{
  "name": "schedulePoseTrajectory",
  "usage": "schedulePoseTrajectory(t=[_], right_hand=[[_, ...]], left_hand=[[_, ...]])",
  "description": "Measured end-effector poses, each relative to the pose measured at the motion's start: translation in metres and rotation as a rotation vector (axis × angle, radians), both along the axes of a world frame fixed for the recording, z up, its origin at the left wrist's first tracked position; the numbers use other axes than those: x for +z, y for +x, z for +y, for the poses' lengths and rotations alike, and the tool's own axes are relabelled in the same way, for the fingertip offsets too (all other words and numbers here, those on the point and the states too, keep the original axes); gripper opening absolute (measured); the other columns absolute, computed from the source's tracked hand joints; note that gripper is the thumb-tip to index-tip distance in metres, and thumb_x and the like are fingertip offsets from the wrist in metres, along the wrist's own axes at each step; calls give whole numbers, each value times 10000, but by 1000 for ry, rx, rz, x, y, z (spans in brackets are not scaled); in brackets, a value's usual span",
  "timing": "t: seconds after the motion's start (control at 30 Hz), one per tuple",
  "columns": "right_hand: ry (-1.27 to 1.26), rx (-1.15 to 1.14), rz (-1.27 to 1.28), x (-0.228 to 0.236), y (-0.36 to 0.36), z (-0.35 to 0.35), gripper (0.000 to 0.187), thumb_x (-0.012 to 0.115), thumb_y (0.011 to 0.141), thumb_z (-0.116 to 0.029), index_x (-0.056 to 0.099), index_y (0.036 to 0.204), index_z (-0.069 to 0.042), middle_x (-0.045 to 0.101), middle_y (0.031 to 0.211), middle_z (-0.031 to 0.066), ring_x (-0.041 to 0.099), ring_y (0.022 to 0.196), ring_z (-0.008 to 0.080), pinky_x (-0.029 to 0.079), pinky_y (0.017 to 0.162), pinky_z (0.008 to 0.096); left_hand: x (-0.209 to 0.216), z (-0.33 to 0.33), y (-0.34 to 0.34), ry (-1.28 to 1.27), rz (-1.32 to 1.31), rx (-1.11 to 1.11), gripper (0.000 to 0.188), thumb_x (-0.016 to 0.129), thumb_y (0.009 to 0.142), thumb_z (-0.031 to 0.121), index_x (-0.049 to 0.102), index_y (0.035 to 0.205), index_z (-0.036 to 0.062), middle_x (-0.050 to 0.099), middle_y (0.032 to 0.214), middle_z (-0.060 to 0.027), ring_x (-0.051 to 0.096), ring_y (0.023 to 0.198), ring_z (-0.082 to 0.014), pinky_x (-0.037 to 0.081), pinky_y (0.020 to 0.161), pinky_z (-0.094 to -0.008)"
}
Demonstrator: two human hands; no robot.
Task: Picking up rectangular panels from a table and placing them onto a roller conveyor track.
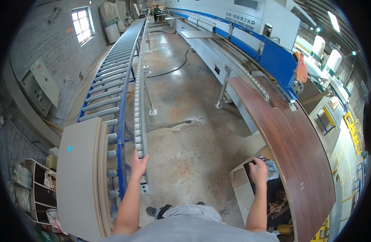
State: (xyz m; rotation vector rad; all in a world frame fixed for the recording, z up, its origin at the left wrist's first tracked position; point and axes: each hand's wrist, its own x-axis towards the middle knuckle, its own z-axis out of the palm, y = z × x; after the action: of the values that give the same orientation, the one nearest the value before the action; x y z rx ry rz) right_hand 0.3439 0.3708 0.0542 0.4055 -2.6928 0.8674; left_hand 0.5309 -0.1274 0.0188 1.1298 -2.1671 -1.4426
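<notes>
My left hand [139, 164] is at the near end of a narrow rail of small rollers [138, 105], its thumb and fingers apart and nothing in it. Whether it touches the rail I cannot tell. My right hand [258, 172] hangs beside the near edge of a brown wood-grain tabletop [302, 161], over an open compartment. Its fingers are curled in, and no held thing shows. Left of my left arm, a stack of flat grey-beige panels [78, 173] lies on a blue-framed roller conveyor [121, 161]. The top panel bears a small blue sticker [70, 148].
A long white and blue machine [270, 60] runs along the right, with a pale panel [199, 34] on its bed. A black hose [173, 70] crosses the concrete floor [185, 141] between conveyor and machine. Shelving [40, 189] stands at the lower left. Another person [157, 11] is far off.
</notes>
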Motion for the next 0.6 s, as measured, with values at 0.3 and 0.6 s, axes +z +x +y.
schedulePoseTrajectory(t=[0.3,0.6], right_hand=[[399,-583,-160,-44,-35,211,696,735,721,-274,478,1339,-83,376,1446,174,357,1321,380,298,1089,468],[530,-649,-264,-45,-34,209,911,744,671,-295,303,1457,-164,252,1528,123,277,1382,344,182,1147,479]], left_hand=[[13,29,-40,-584,-618,118,822,624,835,321,154,1497,195,497,1233,-189,585,1039,-373,485,852,-472],[7,-1,-80,-739,-736,95,786,607,871,299,147,1493,161,550,1110,-207,635,930,-343,515,784,-447]])
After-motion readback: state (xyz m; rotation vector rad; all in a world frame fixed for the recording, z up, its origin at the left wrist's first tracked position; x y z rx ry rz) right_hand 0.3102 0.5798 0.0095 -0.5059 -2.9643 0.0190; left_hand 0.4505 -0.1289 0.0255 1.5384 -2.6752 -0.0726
